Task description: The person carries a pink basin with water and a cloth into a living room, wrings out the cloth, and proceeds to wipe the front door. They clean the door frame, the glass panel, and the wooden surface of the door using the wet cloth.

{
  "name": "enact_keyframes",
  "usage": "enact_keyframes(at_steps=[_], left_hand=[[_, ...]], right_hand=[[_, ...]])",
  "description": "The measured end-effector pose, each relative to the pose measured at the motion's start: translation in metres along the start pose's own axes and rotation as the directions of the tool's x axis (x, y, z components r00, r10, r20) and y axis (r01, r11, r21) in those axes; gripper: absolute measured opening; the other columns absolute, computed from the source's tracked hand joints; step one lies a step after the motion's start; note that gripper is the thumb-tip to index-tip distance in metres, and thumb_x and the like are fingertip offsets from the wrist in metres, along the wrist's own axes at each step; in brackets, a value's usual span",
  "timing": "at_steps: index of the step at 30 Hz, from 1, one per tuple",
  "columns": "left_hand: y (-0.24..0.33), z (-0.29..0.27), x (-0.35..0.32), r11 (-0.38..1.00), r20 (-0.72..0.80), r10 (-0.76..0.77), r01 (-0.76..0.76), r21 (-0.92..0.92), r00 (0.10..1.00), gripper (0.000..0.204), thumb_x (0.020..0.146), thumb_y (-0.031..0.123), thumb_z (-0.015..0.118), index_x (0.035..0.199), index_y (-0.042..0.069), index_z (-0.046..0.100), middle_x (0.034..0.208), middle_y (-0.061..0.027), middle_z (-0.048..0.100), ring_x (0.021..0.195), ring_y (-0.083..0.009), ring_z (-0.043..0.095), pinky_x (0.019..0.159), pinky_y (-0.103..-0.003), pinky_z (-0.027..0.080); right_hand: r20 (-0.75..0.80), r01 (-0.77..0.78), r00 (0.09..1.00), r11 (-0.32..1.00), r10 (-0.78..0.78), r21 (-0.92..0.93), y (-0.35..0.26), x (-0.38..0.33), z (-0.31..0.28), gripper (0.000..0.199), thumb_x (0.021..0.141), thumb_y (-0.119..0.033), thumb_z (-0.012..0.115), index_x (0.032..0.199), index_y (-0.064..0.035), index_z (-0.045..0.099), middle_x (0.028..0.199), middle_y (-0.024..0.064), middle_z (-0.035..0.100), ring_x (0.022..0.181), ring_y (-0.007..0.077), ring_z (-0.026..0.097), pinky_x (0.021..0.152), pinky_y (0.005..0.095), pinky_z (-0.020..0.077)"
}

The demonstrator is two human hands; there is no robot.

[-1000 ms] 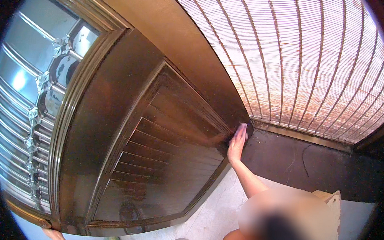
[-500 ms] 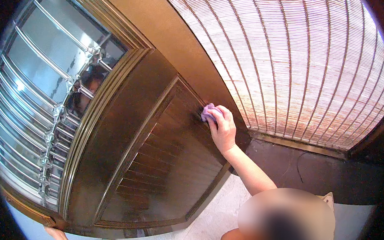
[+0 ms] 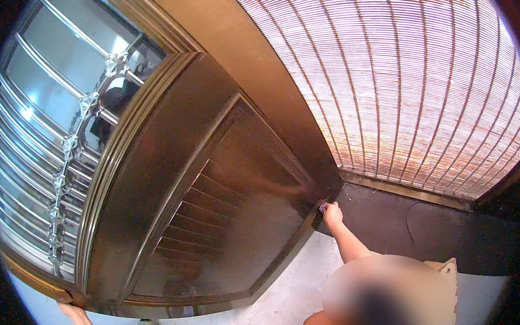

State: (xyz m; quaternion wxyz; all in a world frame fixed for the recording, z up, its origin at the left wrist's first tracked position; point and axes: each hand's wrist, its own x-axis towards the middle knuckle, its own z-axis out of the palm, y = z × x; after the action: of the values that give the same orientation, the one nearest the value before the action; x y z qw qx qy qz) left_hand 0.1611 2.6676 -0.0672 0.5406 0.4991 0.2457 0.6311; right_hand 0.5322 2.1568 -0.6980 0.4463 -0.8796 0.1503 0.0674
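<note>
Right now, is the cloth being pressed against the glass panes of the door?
No: the co-worker's hand holds the cloth at the edge of the dark wooden door, far from the glass panes.

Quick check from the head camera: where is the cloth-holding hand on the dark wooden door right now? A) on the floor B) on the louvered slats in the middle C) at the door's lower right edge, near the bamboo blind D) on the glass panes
C: the hand presses a small cloth at the edge of the dark wooden door, just under the bamboo blind.

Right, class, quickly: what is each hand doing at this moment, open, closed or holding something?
Left hand: at the door's lower edge, mostly out of view; grip cannot be told.
Right hand: closed on a small cloth against the door.
</note>
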Motion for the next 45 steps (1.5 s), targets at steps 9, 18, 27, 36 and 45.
enact_keyframes(at_steps=[9,18,27,36,45], left_hand=[[-0.004,-0.002,-0.002,0.996,-0.061,0.080,-0.077,0.048,0.995,0.033,0.086,0.031,0.042,0.103,0.006,0.055,0.097,-0.0053,0.056,0.088,-0.0201,0.054,0.079,-0.034,0.044],[-0.003,0.022,-0.039,0.998,-0.086,0.007,-0.012,-0.067,0.996,0.037,0.088,0.030,0.039,0.108,0.004,0.053,0.102,-0.0070,0.056,0.092,-0.0218,0.054,0.082,-0.037,0.044],[-0.011,-0.002,-0.004,0.985,-0.077,0.171,-0.170,0.019,0.982,0.040,0.087,0.031,0.039,0.113,0.003,0.051,0.109,-0.0090,0.054,0.098,-0.0246,0.053,0.087,-0.040,0.043],[-0.003,0.013,-0.022,0.998,-0.075,0.033,-0.037,-0.043,0.997,0.041,0.088,0.033,0.037,0.116,0.006,0.050,0.111,-0.0083,0.053,0.102,-0.0237,0.050,0.090,-0.037,0.040],[-0.008,0.000,-0.008,0.998,-0.062,0.039,-0.041,-0.043,0.997,0.039,0.088,0.031,0.038,0.113,0.005,0.052,0.108,-0.0077,0.055,0.098,-0.0247,0.052,0.086,-0.040,0.042]], right_hand=[[-0.208,0.652,0.713,0.523,-0.670,0.549,-0.096,-0.067,-0.116,0.017,0.080,-0.014,0.046,0.082,-0.0004,0.056,0.095,0.0119,0.053,0.096,0.0250,0.047,0.087,0.0300,0.0353],[-0.694,0.796,0.554,0.050,-0.459,0.603,-0.319,-0.060,-0.242,0.021,0.076,-0.007,0.059,0.097,-0.0089,0.058,0.114,0.0101,0.043,0.108,0.0233,0.040,0.094,0.0314,0.0305],[-0.789,0.907,0.188,0.411,-0.585,-0.089,-0.217,-0.038,-0.145,0.027,0.059,0.005,0.065,0.081,-0.0064,0.056,0.096,0.0131,0.052,0.091,0.0313,0.050,0.079,0.0382,0.0409],[-0.297,0.357,0.910,0.913,-0.290,0.200,-0.041,-0.027,-0.023,0.018,0.071,-0.001,0.062,0.087,-0.0048,0.059,0.095,0.0127,0.054,0.089,0.0306,0.053,0.078,0.0349,0.0443],[-0.807,0.959,0.170,0.283,-0.566,0.004,-0.284,-0.084,-0.206,0.032,0.072,0.000,0.062,0.103,-0.0092,0.061,0.102,0.0107,0.052,0.098,0.0266,0.049,0.085,0.0346,0.0399]])
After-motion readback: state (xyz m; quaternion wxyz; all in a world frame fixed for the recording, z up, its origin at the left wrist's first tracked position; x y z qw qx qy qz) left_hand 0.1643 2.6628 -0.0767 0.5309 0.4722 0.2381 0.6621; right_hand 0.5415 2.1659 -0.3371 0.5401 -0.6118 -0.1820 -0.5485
